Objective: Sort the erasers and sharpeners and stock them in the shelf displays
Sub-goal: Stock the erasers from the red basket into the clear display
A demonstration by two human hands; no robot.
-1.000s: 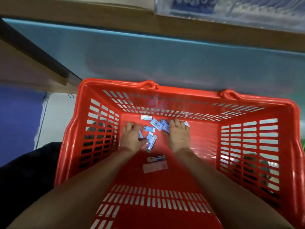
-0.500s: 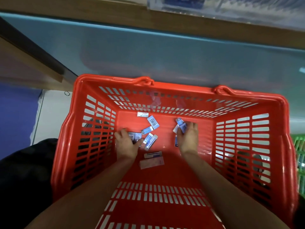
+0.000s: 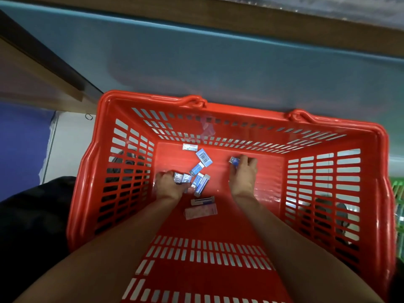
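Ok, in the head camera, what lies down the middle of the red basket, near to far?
Pink pack, white and blue eraser, pair of blue erasers, single blue eraser, eraser with barcode, small white pack.

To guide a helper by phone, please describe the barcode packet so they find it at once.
Look into the red basket, at the far end of its floor. Between the left hand and the right hand, a little beyond them, lies a blue and white packet beside a small white packet. It alone shows a black barcode on top.

Blue panel (image 3: 218, 62), wooden ledge (image 3: 43, 71) — perhaps a green crate (image 3: 399, 193).
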